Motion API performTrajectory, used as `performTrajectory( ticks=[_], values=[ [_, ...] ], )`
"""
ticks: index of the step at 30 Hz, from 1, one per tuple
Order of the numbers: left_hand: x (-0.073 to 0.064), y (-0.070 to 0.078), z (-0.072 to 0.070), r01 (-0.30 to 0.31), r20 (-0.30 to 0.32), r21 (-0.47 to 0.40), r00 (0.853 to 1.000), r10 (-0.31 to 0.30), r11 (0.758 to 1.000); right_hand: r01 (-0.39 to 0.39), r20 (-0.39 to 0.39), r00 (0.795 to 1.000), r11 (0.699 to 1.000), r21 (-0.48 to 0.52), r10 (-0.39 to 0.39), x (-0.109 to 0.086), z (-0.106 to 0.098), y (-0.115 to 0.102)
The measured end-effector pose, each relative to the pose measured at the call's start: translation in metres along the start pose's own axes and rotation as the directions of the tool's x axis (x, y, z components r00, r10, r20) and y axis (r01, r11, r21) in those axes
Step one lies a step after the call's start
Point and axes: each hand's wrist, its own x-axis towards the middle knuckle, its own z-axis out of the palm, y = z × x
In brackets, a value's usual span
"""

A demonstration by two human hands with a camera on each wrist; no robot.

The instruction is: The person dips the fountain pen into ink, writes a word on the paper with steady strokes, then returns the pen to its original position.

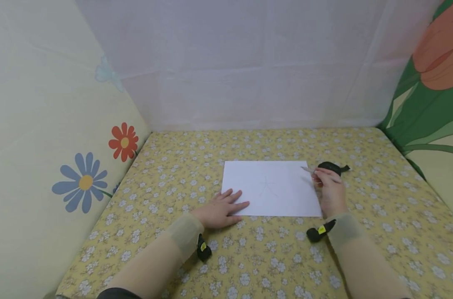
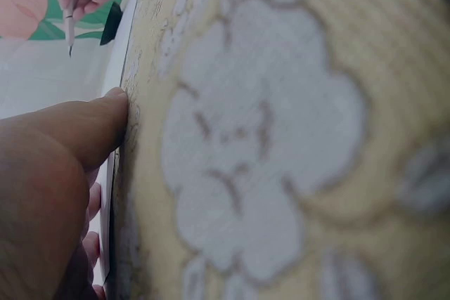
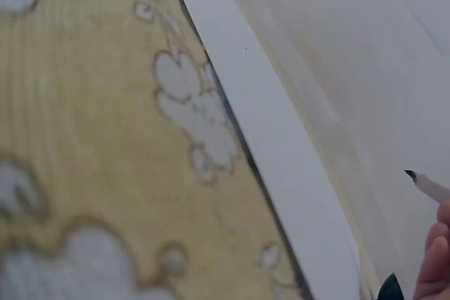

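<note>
A sheet of white paper (image 1: 286, 199) lies on the table with a few faint thin strokes near its middle, a crossbar with two legs spreading below. My left hand (image 1: 221, 210) rests with spread fingers on the sheet's lower left corner; its thumb (image 2: 98, 121) shows along the paper's edge in the left wrist view. At the sheet's right edge, my right hand (image 1: 330, 192) pinches a slim pale pen (image 1: 309, 170), dark tip pointing left over the upper right corner. In the left wrist view the pen (image 2: 69, 29) is held tip down, raised above the sheet.
Just behind my right hand sits a black rounded object (image 1: 329, 167) with a short tab. Yellow flowered cloth (image 1: 181, 166) covers the table. A pale curtain (image 1: 249, 83) closes the back, and flower-printed panels (image 1: 86, 182) stand at both sides. Black wrist straps (image 1: 316, 234) hang by my wrists.
</note>
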Motion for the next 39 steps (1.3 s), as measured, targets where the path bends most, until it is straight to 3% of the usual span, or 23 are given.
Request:
performTrajectory(
  ticks=[8,22,25,30,39],
  values=[
    [0.000,0.001,-0.002,-0.008,-0.004,-0.017,1.000,0.008,1.000,-0.014,-0.034,0.999,0.992,0.129,0.019,0.004,-0.012,-0.005],
    [0.001,0.000,0.001,-0.005,-0.003,0.022,1.000,0.005,1.000,-0.018,-0.133,0.991,0.993,0.121,0.034,0.014,-0.034,-0.003],
    [0.001,0.000,0.001,-0.012,-0.006,0.017,1.000,0.012,1.000,0.000,-0.154,0.987,0.978,0.208,0.033,0.017,-0.038,-0.004],
    [0.001,-0.001,0.001,-0.014,-0.007,0.019,1.000,0.015,1.000,0.033,-0.185,0.982,0.925,0.380,0.041,0.024,-0.047,-0.007],
    [0.001,-0.001,0.002,-0.006,-0.008,0.022,1.000,0.006,1.000,0.002,-0.241,0.964,0.907,0.422,0.110,0.032,-0.062,-0.012]
  ],
)
